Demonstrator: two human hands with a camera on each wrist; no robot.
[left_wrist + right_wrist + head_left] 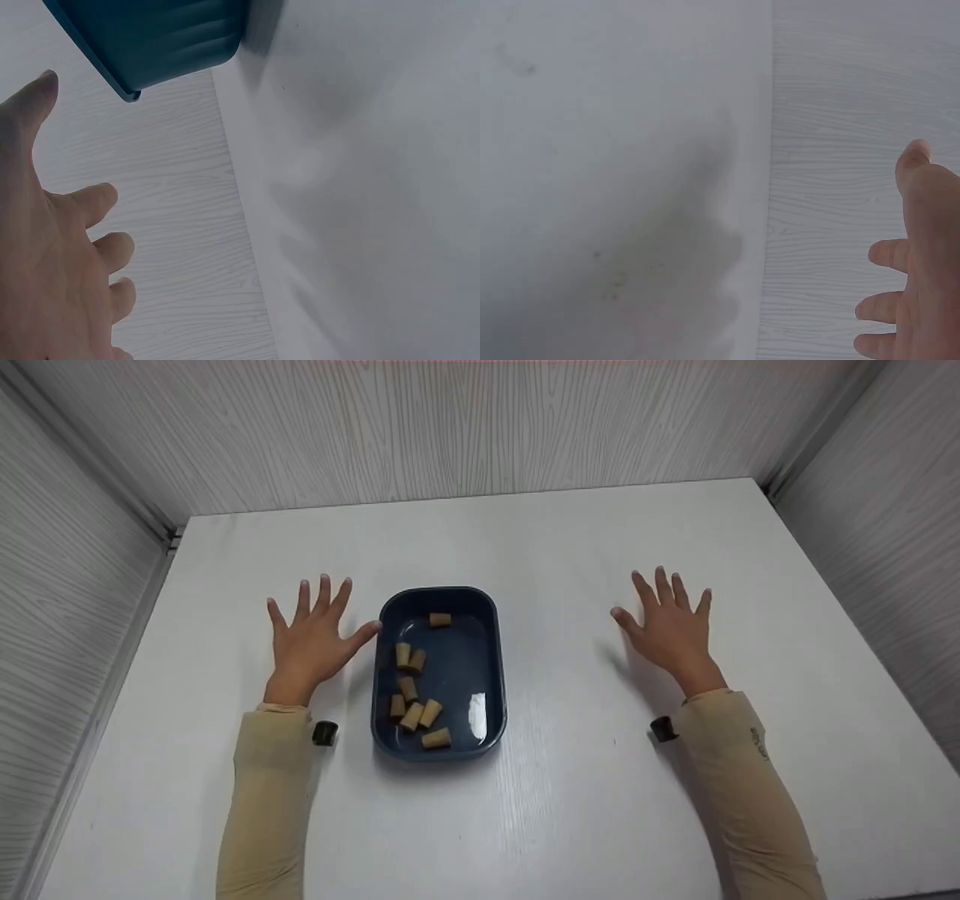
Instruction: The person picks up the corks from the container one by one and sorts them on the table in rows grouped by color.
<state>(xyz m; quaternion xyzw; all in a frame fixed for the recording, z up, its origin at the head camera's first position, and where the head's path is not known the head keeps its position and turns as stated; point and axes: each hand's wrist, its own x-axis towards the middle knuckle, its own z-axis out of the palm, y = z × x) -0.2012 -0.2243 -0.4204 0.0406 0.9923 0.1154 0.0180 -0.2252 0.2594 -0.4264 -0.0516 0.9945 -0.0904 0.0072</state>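
Note:
A dark blue rectangular tray [469, 660] with rounded corners stands left of the middle of the table. Several tapered corks [430, 713] lie in it, most along its left side; a single cork [440, 619] is near the far end. My left hand [309, 645] hovers just left of the tray with fingers spread, its thumb tip by the rim; whether it touches cannot be told from above. In the left wrist view a gap shows between thumb and tray [172, 45]. Well to the right, my right hand [671, 634] is spread above the table, holding nothing.
The white table [555, 810] has grey wood-grain panels behind it [480, 427] and at both sides. Dark wrist-worn pieces [325, 733] stick out from the inner side of each beige sleeve [266, 802].

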